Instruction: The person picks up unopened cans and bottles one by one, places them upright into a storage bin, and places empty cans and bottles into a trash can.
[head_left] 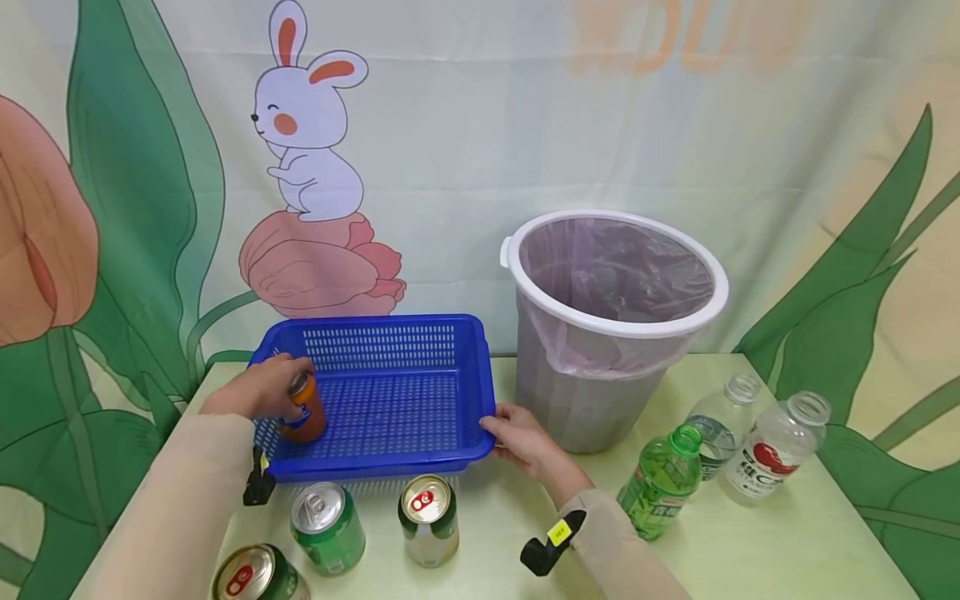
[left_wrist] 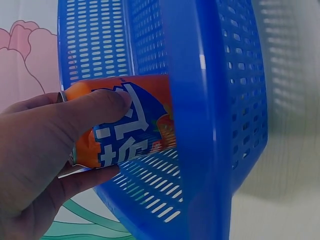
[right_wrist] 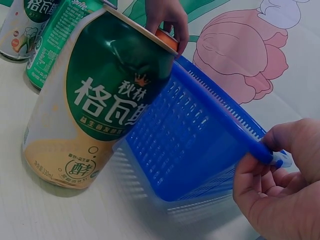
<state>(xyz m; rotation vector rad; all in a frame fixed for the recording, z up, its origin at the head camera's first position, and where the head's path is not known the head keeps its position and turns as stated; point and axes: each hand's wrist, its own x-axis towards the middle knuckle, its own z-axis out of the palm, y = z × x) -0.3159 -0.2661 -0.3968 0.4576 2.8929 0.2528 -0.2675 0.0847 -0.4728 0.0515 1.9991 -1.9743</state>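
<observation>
The left hand (head_left: 266, 387) curls thumb and fingers round the upper part of an orange can (head_left: 311, 425), nearly upright inside the basket (head_left: 375, 463), while opposite that grip the right hand (head_left: 528, 442) pinches the rim (head_left: 486, 375), probably for steadiness.

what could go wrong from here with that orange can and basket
The orange can could topple inside the basket if the left hand releases it unevenly. The right hand grips the basket; pulling it closer might knock the Sprite can standing just in front.
</observation>
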